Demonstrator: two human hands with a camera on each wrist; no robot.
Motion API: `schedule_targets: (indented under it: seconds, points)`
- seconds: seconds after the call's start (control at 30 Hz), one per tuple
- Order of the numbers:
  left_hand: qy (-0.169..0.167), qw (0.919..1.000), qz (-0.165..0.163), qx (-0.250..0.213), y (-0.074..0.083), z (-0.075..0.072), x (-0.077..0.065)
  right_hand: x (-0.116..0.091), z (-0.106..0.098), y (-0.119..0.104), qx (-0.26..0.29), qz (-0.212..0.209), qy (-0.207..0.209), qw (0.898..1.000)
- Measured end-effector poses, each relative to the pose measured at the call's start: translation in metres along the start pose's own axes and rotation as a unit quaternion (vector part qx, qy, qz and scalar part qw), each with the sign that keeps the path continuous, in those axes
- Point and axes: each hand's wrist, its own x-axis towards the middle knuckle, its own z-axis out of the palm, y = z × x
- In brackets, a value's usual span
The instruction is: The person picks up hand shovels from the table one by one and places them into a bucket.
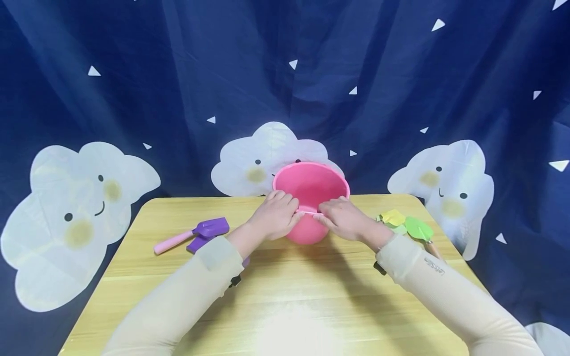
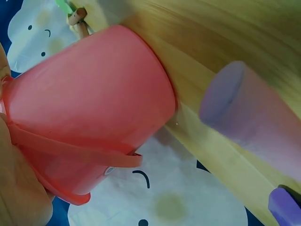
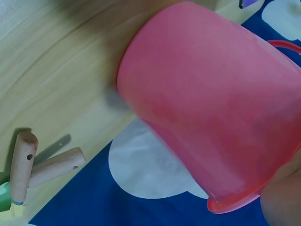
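Note:
Both hands grip the near rim of a pink bucket at the table's far middle. My left hand is on the left part of that rim, its thumb along the outside. On the right part, my right hand holds the rim with its thumb pointing inward. The bucket's mouth shows its inside in the head view. Its smooth outer wall fills much of the right wrist view. In the left wrist view, the bucket's strap handle lies along its side.
On the left of the wooden table lies a purple toy shovel with a pink handle, overlapping another purple tool. A yellow toy tool and a green toy shovel are at the right. Behind hangs a blue cloud-print curtain.

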Motion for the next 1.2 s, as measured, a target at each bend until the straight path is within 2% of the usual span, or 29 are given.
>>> schedule_targets:
  seconds: [0.23, 0.67, 1.2]
  points:
    - [0.005, 1.0000, 0.001, 0.006, 0.001, 0.004, -0.003, -0.003, 0.001, -0.003, 0.004, 0.008, -0.012, 1.000]
    - [0.022, 0.9995, 0.007, -0.021, 0.003, 0.002, -0.011, -0.006, 0.000, -0.007, -0.005, 0.003, -0.016, 1.000]
    - [0.027, 0.9994, 0.004, -0.019, 0.005, 0.002, -0.022, -0.009, 0.003, -0.016, -0.009, -0.012, 0.004, 1.000]
